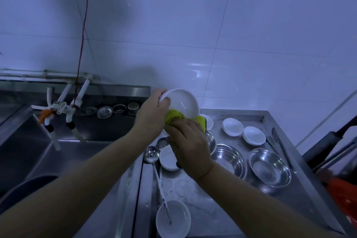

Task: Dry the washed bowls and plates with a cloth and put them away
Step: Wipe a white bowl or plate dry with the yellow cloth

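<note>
Drying is under way — the left hand [152,114] grips a tilted white bowl [183,103] by its rim. At its six o'clock the right hand [188,144] presses a yellow cloth [173,117] underneath; next, probably, turn the bowl and wipe inside.

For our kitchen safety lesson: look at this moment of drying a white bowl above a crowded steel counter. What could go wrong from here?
1. The left hand holds the white bowl only at its rim; pressure from the yellow cloth in the right hand might make it slip.
2. It would likely fall onto the small white bowls and steel bowls below and chip.
</note>
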`<state>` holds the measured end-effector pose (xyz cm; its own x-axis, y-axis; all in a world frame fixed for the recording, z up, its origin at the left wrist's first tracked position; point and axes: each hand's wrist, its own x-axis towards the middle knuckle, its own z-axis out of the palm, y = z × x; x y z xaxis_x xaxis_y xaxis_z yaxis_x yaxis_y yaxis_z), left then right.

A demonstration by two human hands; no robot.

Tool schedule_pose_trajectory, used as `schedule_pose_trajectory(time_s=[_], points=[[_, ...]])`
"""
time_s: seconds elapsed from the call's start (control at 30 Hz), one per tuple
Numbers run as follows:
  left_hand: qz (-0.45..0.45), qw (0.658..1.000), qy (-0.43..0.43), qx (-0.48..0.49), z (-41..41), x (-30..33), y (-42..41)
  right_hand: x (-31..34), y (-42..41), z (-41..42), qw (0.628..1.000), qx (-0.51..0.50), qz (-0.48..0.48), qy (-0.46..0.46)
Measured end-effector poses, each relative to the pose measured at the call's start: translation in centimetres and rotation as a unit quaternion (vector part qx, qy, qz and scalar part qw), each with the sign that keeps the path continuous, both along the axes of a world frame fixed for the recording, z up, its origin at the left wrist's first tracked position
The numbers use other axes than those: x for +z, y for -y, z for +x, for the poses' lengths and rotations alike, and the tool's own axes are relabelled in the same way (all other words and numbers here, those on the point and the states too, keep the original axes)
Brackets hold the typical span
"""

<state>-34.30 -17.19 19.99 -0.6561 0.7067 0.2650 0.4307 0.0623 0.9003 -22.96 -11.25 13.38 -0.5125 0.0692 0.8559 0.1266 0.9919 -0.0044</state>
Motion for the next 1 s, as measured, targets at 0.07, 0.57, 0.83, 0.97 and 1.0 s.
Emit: schedule_pose_trajectory(time_s=[0.07,0.57,0.83,0.97,1.0], points=[[0.024,1.000,0.009,-0.002,-0.1,0.0,0.0,0.1,0.4,-0.1,1.000,0.014,-0.009,0.000],[0.116,0.978,0.159,-0.075,0.4,-0.4,1.8,2.9,-3.1,0.9,0.987,0.004,0.160,0.002],[0.147,0.981,0.074,-0.100,1.0,-0.6,2.1,2.0,-2.5,1.3,0.986,0.045,0.161,-0.002],[0.056,0.988,0.033,-0.141,-0.4,0.3,1.9,3.9,-5.9,2.7,0.951,0.112,0.282,0.060],[0.018,0.985,0.028,-0.167,-1.0,0.8,1.7,4.2,-6.4,2.8,0.945,0.120,0.295,0.072]])
